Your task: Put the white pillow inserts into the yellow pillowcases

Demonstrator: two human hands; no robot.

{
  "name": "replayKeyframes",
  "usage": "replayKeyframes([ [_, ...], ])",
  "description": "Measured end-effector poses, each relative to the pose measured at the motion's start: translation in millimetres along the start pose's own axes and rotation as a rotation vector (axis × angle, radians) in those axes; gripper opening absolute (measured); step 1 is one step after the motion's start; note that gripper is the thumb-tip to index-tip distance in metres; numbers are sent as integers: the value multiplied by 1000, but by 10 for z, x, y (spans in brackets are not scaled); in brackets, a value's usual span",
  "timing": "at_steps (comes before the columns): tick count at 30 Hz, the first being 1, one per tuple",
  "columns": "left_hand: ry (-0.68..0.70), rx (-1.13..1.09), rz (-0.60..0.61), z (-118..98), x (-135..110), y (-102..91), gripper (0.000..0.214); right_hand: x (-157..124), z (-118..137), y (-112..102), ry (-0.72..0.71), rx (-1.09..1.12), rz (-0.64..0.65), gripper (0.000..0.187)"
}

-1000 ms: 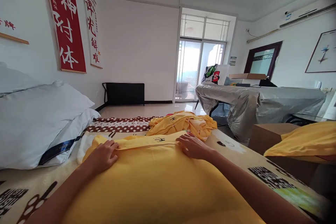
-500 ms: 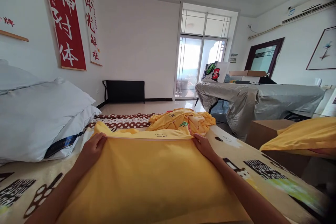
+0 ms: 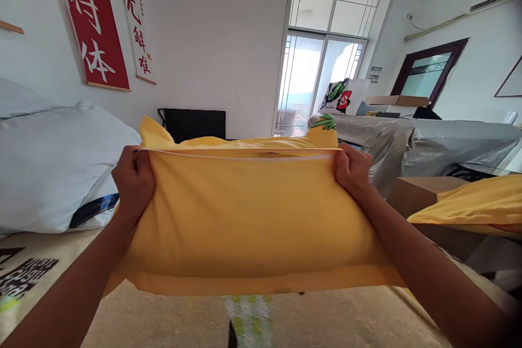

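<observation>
A yellow pillowcase (image 3: 253,212) hangs stretched in front of me, filled out as if a pillow is inside. Along its upper edge runs a pale zipper or trim line. My left hand (image 3: 134,179) is closed in a fist on the upper left corner. At the upper right corner, my right hand (image 3: 354,167) grips the cloth the same way. The case's lower edge is lifted clear of the patterned blanket (image 3: 171,321). Beyond the top edge, loose yellow cloth sticks up, with a green leaf print at the right.
White pillows (image 3: 53,168) are piled on the left. To the right, a yellow filled pillow (image 3: 473,201) lies over a cardboard box (image 3: 411,190). Behind stands a table under a silvery cover (image 3: 457,141). A black folded panel (image 3: 196,124) leans by the far wall.
Both hands have risen with the pillowcase, and its bottom has come up off the blanket. My view has tilted, and the cloth pile behind is now hidden.
</observation>
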State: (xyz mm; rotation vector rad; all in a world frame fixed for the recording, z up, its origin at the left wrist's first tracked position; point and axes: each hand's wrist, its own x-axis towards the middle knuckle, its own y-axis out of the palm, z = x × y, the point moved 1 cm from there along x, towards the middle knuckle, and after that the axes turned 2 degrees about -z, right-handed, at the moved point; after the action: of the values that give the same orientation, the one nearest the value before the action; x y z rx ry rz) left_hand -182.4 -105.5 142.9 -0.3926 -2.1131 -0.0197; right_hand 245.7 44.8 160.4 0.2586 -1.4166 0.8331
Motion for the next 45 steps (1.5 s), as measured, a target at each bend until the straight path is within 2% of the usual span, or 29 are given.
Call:
replayKeyframes([
  [3,20,39,-79,79,-79,147,36,49,-154,107,-32,-128,-79,25],
  [6,26,93,-206,212,-253,317,34,-63,-351,289,3,-212,-179,24],
  [7,15,98,-214,281,-334,373,32,-153,-423,363,21,-229,-170,24],
  [8,2,84,-169,363,-417,428,30,-269,-495,440,40,-237,-126,23],
  [9,-18,43,-58,455,-495,479,29,-407,-562,520,58,-234,-53,24],
  [12,-79,-161,508,722,-643,576,31,-839,-702,739,78,-176,193,26],
  [13,-99,-222,660,788,-653,576,34,-946,-723,797,81,-157,242,26],
  [14,-122,-272,765,836,-644,562,37,-1016,-726,848,88,-145,267,26],
  [16,-168,-338,857,882,-592,506,39,-1042,-659,931,115,-139,278,23],
  [18,-192,-373,903,875,-542,440,39,-950,-433,986,143,-154,209,16],
  [19,-190,-376,927,860,-528,412,38,-886,-241,1002,143,-149,161,14],
  [21,-165,-363,955,813,-520,368,37,-770,298,1005,111,-79,34,18],
  [23,-126,-336,944,745,-530,337,35,-712,972,1001,-34,138,94,19],
  [25,-81,-297,933,654,-547,310,34,-725,1626,1006,-221,306,267,14],
  [26,-62,-273,933,602,-557,297,34,-754,1894,1017,-261,349,341,13],
  [27,-48,-244,934,548,-567,284,34,-796,2108,1037,-263,389,408,12],
  [29,-30,-175,929,450,-588,260,33,-902,2370,1094,-200,467,405,11],
  [31,-22,-118,911,376,-608,245,32,-1026,2459,1157,-160,528,317,12],
  [34,-17,-75,900,313,-635,251,32,-1184,2444,1225,-202,571,249,14],
  [36,-12,-52,895,290,-651,264,32,-1249,2414,1266,-167,584,275,14],
  [40,13,-14,893,253,-685,289,29,-1320,2380,1415,14,601,378,15],
  [45,66,94,894,192,-748,317,28,-1371,2363,1578,75,646,464,18],
])
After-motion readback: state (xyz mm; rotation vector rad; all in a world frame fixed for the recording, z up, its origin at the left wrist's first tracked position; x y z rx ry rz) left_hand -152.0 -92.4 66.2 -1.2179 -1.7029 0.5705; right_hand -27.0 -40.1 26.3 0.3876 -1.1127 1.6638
